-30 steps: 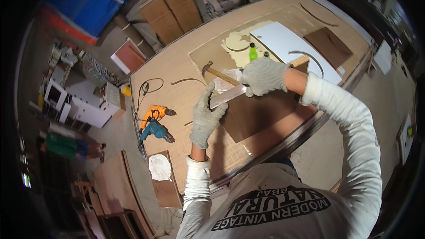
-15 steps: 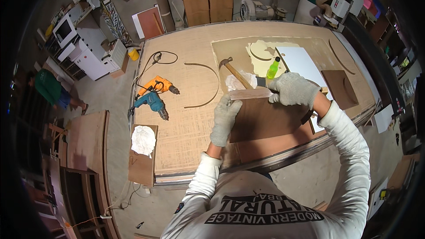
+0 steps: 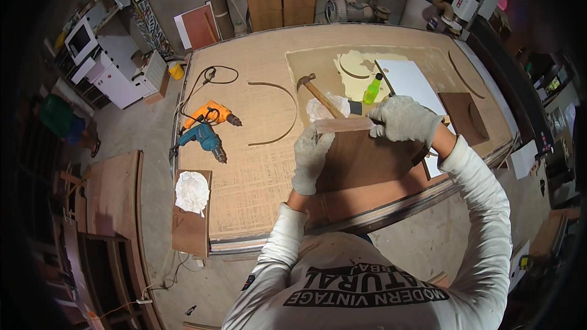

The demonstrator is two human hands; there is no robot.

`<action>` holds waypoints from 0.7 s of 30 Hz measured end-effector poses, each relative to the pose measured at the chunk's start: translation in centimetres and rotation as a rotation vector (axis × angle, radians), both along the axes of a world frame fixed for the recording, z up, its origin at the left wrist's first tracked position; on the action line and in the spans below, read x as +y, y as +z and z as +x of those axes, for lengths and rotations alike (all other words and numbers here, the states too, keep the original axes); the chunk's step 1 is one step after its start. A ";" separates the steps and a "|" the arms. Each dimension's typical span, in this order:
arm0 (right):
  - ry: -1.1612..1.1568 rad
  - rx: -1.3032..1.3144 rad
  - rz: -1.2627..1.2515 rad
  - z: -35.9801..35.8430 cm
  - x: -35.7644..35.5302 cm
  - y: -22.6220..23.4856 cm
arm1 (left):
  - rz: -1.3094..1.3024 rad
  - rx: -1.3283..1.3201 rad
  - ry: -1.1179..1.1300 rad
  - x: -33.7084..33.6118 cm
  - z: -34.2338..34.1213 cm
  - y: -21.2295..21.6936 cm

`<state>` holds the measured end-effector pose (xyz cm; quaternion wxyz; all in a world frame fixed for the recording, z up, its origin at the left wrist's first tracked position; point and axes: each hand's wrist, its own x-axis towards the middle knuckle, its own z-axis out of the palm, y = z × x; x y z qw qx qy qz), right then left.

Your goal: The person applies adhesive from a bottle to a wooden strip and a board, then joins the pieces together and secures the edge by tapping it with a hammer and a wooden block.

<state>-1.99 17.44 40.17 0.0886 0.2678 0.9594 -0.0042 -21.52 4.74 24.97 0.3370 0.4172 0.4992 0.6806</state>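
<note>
A short, flat, reddish-brown strip point(image 3: 343, 124), apparently wood, spans the gap between my two gloved hands. Its right end is gripped by my right hand point(image 3: 405, 121), fingers curled around it. My left hand point(image 3: 312, 160) pinches the left end between thumb and fingers. Below the strip a dark brown panel point(image 3: 370, 162) lies on the large worktable point(image 3: 238, 208). A claw hammer point(image 3: 324, 99) rests just beyond the strip, beside a crumpled white sheet point(image 3: 327, 107). Behind my right hand stands a bottle of bright green liquid point(image 3: 372, 89).
An orange drill point(image 3: 211, 113) and a teal drill point(image 3: 205, 140) lie left, near a curved strip point(image 3: 292, 104). White board point(image 3: 413, 82) and a brown piece point(image 3: 463, 115) lie right. A small board point(image 3: 191, 229) bears white crumpled material. A person in green point(image 3: 58, 116) stands far left.
The strip stays between both hands, which have barely moved. The whole view has shifted slightly, with the table sitting a little further left and up. The person at far left has shifted a little left.
</note>
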 end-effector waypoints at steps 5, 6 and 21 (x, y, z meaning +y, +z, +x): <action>-0.013 -0.001 -0.030 -0.5 -0.3 0.7 | 0.092 -0.165 -0.130 0.9 -1.0 -2.2; -0.014 -0.005 -0.025 -0.5 -0.1 0.5 | 0.104 -0.189 -0.126 1.0 -0.9 -2.2; -0.036 -0.014 -0.018 -0.1 -0.3 0.8 | 0.064 -0.201 -0.159 1.6 -1.9 -0.1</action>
